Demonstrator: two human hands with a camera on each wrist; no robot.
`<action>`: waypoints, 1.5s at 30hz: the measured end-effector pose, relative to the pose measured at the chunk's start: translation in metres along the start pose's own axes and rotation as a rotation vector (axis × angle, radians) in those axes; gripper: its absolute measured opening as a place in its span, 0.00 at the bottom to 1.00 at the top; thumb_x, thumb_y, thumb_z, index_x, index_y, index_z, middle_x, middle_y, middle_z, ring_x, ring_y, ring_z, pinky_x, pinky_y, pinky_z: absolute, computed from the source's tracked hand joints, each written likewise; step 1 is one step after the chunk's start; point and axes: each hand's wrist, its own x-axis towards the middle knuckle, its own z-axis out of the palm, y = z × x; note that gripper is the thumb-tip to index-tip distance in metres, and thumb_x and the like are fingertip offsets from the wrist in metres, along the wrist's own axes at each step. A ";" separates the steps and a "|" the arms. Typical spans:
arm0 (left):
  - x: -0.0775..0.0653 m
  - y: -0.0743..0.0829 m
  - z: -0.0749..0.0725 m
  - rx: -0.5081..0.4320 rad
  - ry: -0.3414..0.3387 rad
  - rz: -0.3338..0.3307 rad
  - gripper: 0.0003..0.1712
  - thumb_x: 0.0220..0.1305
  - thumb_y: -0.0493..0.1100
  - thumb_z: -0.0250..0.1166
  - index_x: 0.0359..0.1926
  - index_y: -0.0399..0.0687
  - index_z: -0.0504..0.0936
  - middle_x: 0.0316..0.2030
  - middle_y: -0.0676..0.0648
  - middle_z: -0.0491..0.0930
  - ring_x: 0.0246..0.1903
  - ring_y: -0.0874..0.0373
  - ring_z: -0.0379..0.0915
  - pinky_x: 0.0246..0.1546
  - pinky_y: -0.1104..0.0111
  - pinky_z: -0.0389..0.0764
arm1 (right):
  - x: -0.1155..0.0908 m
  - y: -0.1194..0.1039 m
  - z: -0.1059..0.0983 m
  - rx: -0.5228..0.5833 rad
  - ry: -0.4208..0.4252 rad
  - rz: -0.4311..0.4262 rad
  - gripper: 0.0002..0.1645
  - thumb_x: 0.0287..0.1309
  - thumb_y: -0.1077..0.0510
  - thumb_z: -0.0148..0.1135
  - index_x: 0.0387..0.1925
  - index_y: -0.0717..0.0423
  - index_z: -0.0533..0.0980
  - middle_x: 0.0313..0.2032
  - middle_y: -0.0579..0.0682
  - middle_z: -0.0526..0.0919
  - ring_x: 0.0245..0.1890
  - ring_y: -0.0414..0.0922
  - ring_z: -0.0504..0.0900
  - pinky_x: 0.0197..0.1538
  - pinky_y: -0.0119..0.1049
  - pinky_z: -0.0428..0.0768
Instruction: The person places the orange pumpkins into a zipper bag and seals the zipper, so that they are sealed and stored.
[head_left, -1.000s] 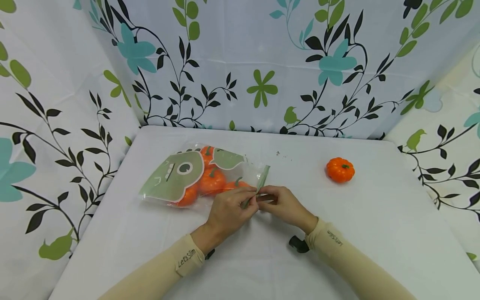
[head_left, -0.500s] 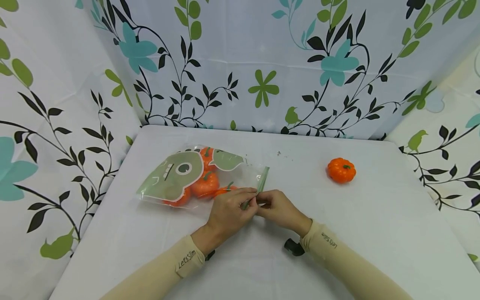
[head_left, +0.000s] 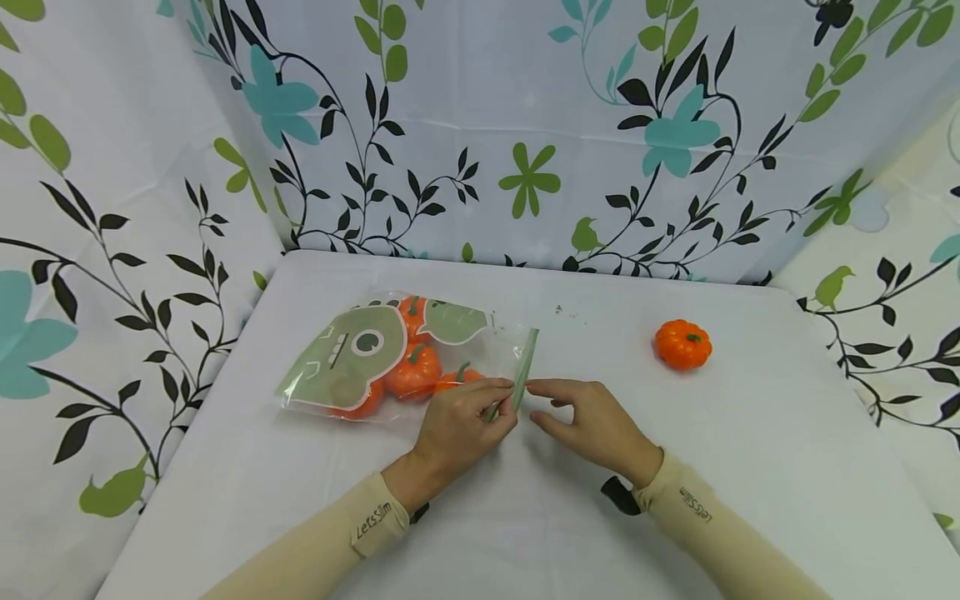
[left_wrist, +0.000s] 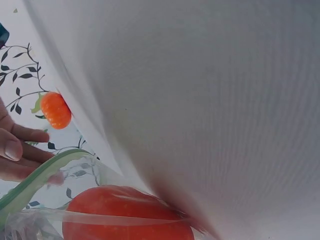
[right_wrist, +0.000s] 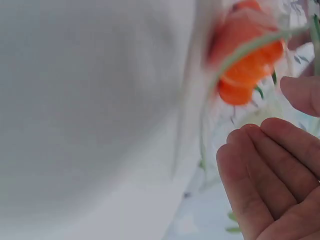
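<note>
A clear zip bag (head_left: 495,343) with a green cartoon dinosaur print lies on the table, holding several small orange pumpkins (head_left: 414,372). My left hand (head_left: 462,425) pinches the bag's green zip edge (head_left: 527,367) near its front end. Just right of that edge is my right hand (head_left: 596,425), thumb and fingers apart with nothing between them. The right wrist view shows its fingers (right_wrist: 270,170) straight and side by side, with the bag's mouth curving beyond. Seen from the left wrist, a pumpkin (left_wrist: 125,215) fills the bag close below.
One loose orange pumpkin (head_left: 682,344) sits on the white table (head_left: 750,467) to the right, outside the bag. Small dark specks (head_left: 566,312) mark the cloth behind the bag. A patterned curtain (head_left: 465,125) hangs along the back and sides.
My right hand was at the zip edge beside the left fingers and has drawn back to the right, opening. The pumpkins in the bag have shifted slightly left; the left hand keeps its pinch.
</note>
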 end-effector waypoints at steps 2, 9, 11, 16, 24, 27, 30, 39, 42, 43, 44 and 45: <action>0.000 0.000 0.000 0.005 -0.003 -0.004 0.08 0.51 0.32 0.68 0.33 0.35 0.90 0.36 0.45 0.89 0.35 0.57 0.87 0.35 0.70 0.85 | -0.002 0.000 -0.009 -0.095 0.037 -0.016 0.25 0.61 0.55 0.70 0.59 0.57 0.81 0.56 0.48 0.84 0.54 0.46 0.84 0.52 0.43 0.84; 0.000 0.000 0.000 0.008 0.003 -0.018 0.08 0.51 0.32 0.67 0.33 0.36 0.90 0.36 0.46 0.89 0.36 0.57 0.87 0.36 0.68 0.85 | -0.006 0.012 -0.053 -0.312 0.141 0.004 0.36 0.57 0.50 0.73 0.65 0.60 0.75 0.64 0.53 0.78 0.62 0.54 0.77 0.61 0.53 0.77; 0.001 0.000 0.000 0.008 0.009 -0.015 0.08 0.51 0.32 0.66 0.32 0.36 0.90 0.35 0.47 0.89 0.36 0.58 0.87 0.36 0.69 0.86 | -0.007 0.020 -0.069 -0.339 0.161 0.041 0.44 0.55 0.49 0.76 0.69 0.61 0.71 0.68 0.55 0.73 0.66 0.57 0.73 0.62 0.56 0.75; 0.001 -0.001 -0.001 0.015 0.010 -0.005 0.08 0.50 0.31 0.66 0.31 0.36 0.90 0.35 0.47 0.89 0.36 0.59 0.87 0.35 0.69 0.85 | -0.010 0.042 -0.107 -0.284 0.159 0.206 0.68 0.46 0.44 0.81 0.80 0.56 0.51 0.77 0.58 0.55 0.74 0.62 0.57 0.68 0.64 0.63; 0.002 -0.003 0.000 0.026 0.023 0.007 0.08 0.49 0.30 0.67 0.31 0.36 0.90 0.34 0.46 0.89 0.35 0.58 0.87 0.34 0.68 0.86 | -0.012 0.083 -0.141 -0.240 0.142 0.338 0.86 0.35 0.36 0.84 0.81 0.47 0.33 0.80 0.59 0.38 0.76 0.66 0.45 0.66 0.72 0.55; 0.001 -0.003 0.000 0.025 0.021 0.000 0.08 0.49 0.31 0.67 0.31 0.36 0.90 0.34 0.47 0.89 0.36 0.58 0.87 0.35 0.68 0.86 | -0.013 0.097 -0.148 -0.228 0.138 0.372 0.87 0.35 0.36 0.84 0.81 0.48 0.33 0.80 0.60 0.38 0.76 0.66 0.45 0.66 0.72 0.54; 0.001 -0.002 -0.001 0.025 0.018 -0.008 0.08 0.50 0.31 0.66 0.32 0.36 0.90 0.34 0.47 0.89 0.36 0.59 0.87 0.35 0.68 0.86 | -0.013 0.111 -0.152 -0.207 0.122 0.400 0.87 0.34 0.36 0.84 0.81 0.50 0.33 0.79 0.61 0.38 0.76 0.66 0.44 0.67 0.72 0.52; 0.000 -0.002 -0.002 0.028 0.009 -0.017 0.09 0.50 0.31 0.66 0.32 0.37 0.91 0.35 0.47 0.89 0.36 0.59 0.87 0.37 0.69 0.85 | -0.018 0.139 -0.152 -0.163 0.048 0.504 0.86 0.36 0.33 0.82 0.80 0.58 0.34 0.76 0.69 0.48 0.71 0.70 0.54 0.62 0.75 0.60; 0.000 -0.002 -0.002 0.024 0.006 -0.016 0.09 0.50 0.31 0.66 0.32 0.37 0.91 0.34 0.47 0.89 0.36 0.59 0.87 0.38 0.69 0.85 | -0.025 0.146 -0.149 -0.152 0.038 0.519 0.86 0.36 0.33 0.82 0.80 0.61 0.35 0.75 0.70 0.50 0.70 0.71 0.56 0.60 0.75 0.62; 0.000 -0.002 -0.001 0.023 0.003 -0.015 0.09 0.50 0.31 0.66 0.32 0.37 0.91 0.34 0.47 0.89 0.37 0.59 0.87 0.38 0.69 0.85 | -0.027 0.148 -0.148 -0.148 0.035 0.528 0.87 0.35 0.32 0.82 0.80 0.62 0.35 0.75 0.70 0.50 0.70 0.71 0.56 0.60 0.75 0.63; 0.000 -0.002 -0.001 0.023 0.001 -0.014 0.09 0.50 0.31 0.65 0.32 0.37 0.91 0.34 0.47 0.89 0.37 0.59 0.87 0.39 0.69 0.85 | -0.030 0.150 -0.147 -0.147 0.030 0.538 0.87 0.35 0.31 0.81 0.79 0.62 0.35 0.75 0.71 0.49 0.70 0.71 0.56 0.59 0.75 0.63; 0.000 -0.002 0.000 0.021 0.000 -0.012 0.10 0.49 0.31 0.65 0.32 0.38 0.91 0.34 0.48 0.89 0.37 0.59 0.87 0.39 0.69 0.85 | -0.033 0.152 -0.146 -0.146 0.025 0.550 0.87 0.35 0.30 0.81 0.79 0.62 0.35 0.75 0.71 0.49 0.69 0.72 0.55 0.59 0.76 0.63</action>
